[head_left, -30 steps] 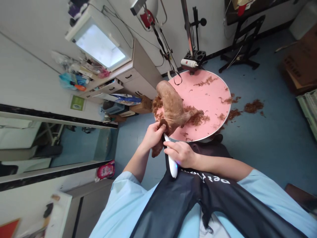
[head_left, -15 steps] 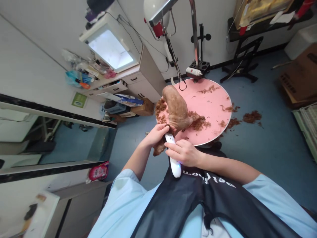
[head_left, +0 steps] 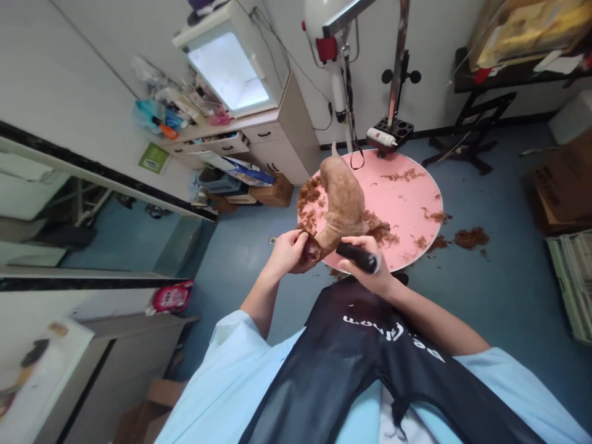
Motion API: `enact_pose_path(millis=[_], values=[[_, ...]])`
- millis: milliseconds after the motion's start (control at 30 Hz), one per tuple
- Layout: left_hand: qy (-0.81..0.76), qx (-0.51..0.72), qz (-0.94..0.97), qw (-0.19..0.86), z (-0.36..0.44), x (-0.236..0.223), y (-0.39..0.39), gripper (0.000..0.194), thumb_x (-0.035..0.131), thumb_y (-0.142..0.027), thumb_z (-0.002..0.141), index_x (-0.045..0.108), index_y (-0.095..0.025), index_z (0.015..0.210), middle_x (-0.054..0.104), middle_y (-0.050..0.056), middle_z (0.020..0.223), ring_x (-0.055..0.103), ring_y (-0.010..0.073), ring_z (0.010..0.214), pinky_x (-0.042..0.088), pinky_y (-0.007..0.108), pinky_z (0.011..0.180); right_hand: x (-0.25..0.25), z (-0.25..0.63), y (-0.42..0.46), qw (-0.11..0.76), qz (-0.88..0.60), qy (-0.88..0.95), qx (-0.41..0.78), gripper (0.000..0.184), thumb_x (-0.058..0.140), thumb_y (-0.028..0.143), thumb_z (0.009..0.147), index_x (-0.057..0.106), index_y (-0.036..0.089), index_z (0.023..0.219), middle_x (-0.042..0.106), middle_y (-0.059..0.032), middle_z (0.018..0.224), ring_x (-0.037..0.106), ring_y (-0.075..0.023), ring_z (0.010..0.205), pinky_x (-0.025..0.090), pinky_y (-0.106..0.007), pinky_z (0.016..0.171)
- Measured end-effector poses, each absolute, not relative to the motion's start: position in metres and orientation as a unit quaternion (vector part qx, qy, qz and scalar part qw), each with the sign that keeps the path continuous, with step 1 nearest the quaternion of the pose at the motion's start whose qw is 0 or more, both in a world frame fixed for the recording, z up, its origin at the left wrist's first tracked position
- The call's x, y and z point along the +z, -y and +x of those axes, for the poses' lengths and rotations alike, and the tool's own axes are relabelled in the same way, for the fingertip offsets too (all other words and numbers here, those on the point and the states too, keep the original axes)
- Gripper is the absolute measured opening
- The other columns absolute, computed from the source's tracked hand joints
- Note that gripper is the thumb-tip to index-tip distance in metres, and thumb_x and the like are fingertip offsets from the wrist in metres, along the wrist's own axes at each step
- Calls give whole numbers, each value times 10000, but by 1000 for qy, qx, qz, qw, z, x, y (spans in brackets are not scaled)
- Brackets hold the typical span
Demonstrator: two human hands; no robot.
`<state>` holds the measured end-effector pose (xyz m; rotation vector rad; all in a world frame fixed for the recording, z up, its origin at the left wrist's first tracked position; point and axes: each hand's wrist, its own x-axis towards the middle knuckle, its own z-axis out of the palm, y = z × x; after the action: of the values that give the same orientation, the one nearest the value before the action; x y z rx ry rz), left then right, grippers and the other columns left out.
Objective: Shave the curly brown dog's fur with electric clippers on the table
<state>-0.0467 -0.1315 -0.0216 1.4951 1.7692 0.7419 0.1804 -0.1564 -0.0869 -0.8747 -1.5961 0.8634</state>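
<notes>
A dog (head_left: 342, 194) with closely clipped brown fur stands on the round pink table (head_left: 398, 200), its head towards me. My left hand (head_left: 287, 248) is closed on the dog's ear (head_left: 312, 249), which is folded back so that the pinkish inner side shows. Wrapped round a hair clipper (head_left: 358, 256) is my right hand (head_left: 377, 271). The clipper's dark side faces up, its front end close to the dog's neck, and I cannot tell if they touch. Most of the dog's face is hidden.
Clumps of cut brown hair (head_left: 379, 229) lie on the table, more hair (head_left: 470, 238) on the blue floor. A metal post (head_left: 398, 68) with a black holder and white bottle (head_left: 382, 137) rises behind the table. A dark loop (head_left: 356, 157) hangs beside the dog.
My right hand has moved right, away from the ear, and turned the clipper from its white side to its dark side. My left hand has folded the ear open. The view has shifted.
</notes>
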Motion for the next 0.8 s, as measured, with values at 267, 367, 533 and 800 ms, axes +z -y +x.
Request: enact_pose_path(millis=[267,367,533,800], values=[[-675,464,318,476,-45,-65,177,506,720,-649,653,599,-159,684,657,22,593,592,146,520,496,276,552,-119,160,163,479,-387,535,578,344,687,427,843,631,195,1091,757,-100,1071,693,-172,679,616,-342,656],[-651,530,232,491,-30,-75,181,592,769,-699,575,593,-163,758,669,14,606,598,140,510,509,274,547,-131,148,168,492,-389,528,572,390,641,439,886,577,201,1189,743,-108,1118,695,-170,694,625,-361,678],[-631,579,176,485,-20,-82,181,591,800,-688,563,588,-164,735,655,8,595,565,120,490,487,253,529,-141,135,174,511,-370,626,459,332,733,370,836,643,200,1107,726,-113,1094,706,-254,1040,578,-459,964],[-650,593,183,439,-17,-91,184,534,790,-647,612,591,-152,642,547,-24,513,467,88,461,404,215,487,-143,129,173,549,-275,645,455,406,768,279,825,553,249,1169,718,-82,1133,726,-236,1019,597,-442,930]])
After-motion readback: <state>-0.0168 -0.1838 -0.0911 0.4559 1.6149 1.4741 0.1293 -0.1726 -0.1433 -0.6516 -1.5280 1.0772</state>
